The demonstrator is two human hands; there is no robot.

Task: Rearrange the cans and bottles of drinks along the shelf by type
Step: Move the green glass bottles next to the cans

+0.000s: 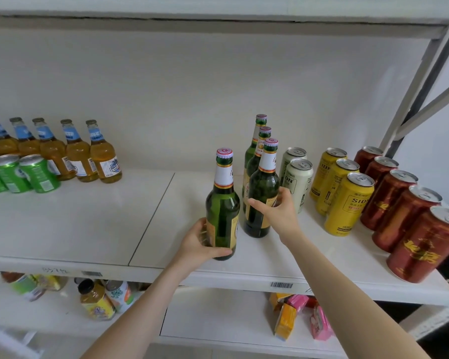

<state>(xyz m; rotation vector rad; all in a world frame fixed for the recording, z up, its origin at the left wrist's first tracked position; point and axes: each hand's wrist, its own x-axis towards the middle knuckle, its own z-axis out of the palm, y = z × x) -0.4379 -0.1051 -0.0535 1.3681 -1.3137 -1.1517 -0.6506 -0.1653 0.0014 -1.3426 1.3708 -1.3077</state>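
On shelf [88, 229], hands grip two green bottles [222, 211].

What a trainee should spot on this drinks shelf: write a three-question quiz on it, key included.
1. True or false: the left hand grips a lone green bottle while the right hand grips the front bottle of the green-bottle row.
2. Which cans stand right beside that row? A red; B white; C green.
3. How many yellow cans stand in line?
Key: 1 true; 2 B, the white cans; 3 three.
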